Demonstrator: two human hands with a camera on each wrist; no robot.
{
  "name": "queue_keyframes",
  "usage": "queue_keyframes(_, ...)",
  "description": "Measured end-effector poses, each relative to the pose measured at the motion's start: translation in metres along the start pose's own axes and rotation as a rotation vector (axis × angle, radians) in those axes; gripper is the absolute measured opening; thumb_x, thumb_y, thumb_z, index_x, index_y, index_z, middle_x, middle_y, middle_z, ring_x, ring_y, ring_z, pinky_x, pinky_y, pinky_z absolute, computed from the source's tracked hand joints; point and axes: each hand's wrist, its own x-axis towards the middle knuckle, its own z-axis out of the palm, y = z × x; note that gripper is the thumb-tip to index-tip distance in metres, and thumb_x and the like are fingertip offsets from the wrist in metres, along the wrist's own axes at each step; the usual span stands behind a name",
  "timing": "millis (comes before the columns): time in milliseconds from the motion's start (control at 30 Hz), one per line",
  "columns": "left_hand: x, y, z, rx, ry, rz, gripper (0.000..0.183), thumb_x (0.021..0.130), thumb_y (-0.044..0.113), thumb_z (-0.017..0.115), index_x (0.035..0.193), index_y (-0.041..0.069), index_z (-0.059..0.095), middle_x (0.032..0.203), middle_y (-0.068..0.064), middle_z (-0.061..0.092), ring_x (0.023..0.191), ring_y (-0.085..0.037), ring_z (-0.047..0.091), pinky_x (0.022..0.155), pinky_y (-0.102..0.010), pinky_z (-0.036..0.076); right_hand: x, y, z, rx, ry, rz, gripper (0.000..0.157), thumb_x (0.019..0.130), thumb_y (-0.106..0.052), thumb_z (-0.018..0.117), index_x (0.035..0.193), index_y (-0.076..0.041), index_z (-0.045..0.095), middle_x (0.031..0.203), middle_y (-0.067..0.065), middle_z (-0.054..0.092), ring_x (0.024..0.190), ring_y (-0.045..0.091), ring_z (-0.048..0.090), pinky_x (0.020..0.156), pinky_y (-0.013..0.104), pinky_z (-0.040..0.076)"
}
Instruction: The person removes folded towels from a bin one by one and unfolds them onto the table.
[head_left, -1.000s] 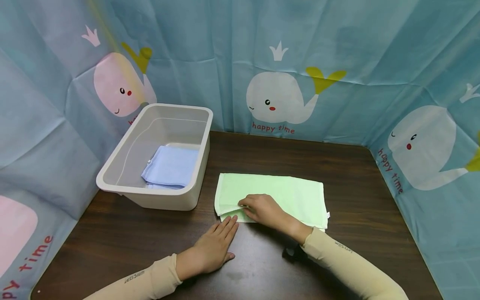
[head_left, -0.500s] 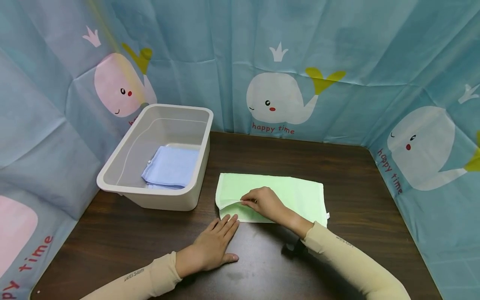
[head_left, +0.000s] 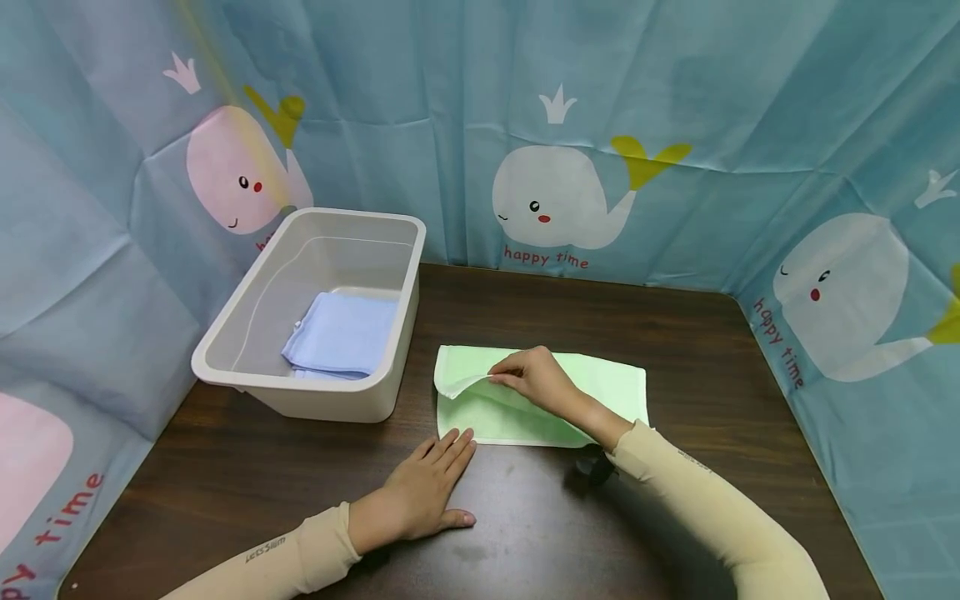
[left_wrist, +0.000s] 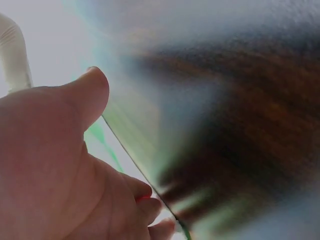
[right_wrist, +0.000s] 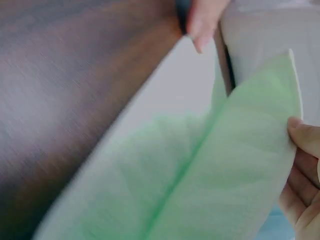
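Observation:
A folded light green towel (head_left: 517,425) with white edging lies on the dark wooden table. My right hand (head_left: 543,383) pinches the near edge of its upper layer between thumb and fingers and holds it raised, curling up at the left end. In the right wrist view the two layers of the towel (right_wrist: 235,150) stand apart, with the right hand (right_wrist: 305,165) at the lifted edge. My left hand (head_left: 423,487) lies flat, fingers straight, fingertips on the towel's near left corner. The left wrist view shows the left hand (left_wrist: 65,165) with its thumb out.
A grey plastic bin (head_left: 337,400) stands at the left back, holding a folded blue towel (head_left: 345,333). A small dark object (head_left: 588,471) shows under the right wrist. Blue curtains (head_left: 450,125) with whale prints enclose the table (head_left: 675,333) at the back and sides.
My right hand has lifted the towel's upper layer and moved it away from the near edge, uncovering more of the lower layer. The left hand has stayed almost still.

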Motion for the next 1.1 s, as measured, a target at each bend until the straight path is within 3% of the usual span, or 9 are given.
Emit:
queue_keyframes(500, 0.001, -0.002, 0.002, -0.007, -0.013, -0.018, 0.093, 0.083, 0.071, 0.045, 0.150, 0.010, 0.023, 0.160, -0.006, 0.016, 0.148, -0.025, 0.020, 0.117, -0.046, 0.026, 0.058, 0.028, -0.046, -0.005, -0.098, -0.027, 0.012, 0.087, -0.025, 0.067, 0.094, -0.021, 0.075, 0.092, -0.003, 0.075, 0.078, 0.002, 0.068, 0.065, 0.019, 0.054)
queue_keyframes(900, 0.002, -0.003, 0.003, -0.003, -0.030, -0.019, 0.095, 0.082, 0.073, 0.043, 0.151, 0.010, 0.021, 0.161, -0.006, 0.015, 0.148, -0.025, 0.018, 0.118, -0.046, 0.024, 0.110, 0.056, -0.050, -0.091, -0.162, 0.143, 0.012, 0.086, -0.028, 0.068, 0.094, -0.025, 0.076, 0.095, -0.005, 0.075, 0.081, 0.007, 0.066, 0.067, 0.024, 0.053)
queue_keyframes(1100, 0.002, -0.003, 0.004, -0.011, -0.027, -0.015, 0.095, 0.082, 0.072, 0.044, 0.151, 0.010, 0.021, 0.161, -0.007, 0.015, 0.148, -0.025, 0.018, 0.118, -0.046, 0.025, 0.132, 0.073, -0.039, -0.137, -0.119, 0.231, 0.014, 0.085, -0.029, 0.069, 0.094, -0.021, 0.076, 0.095, -0.003, 0.075, 0.083, 0.011, 0.065, 0.070, 0.028, 0.052)
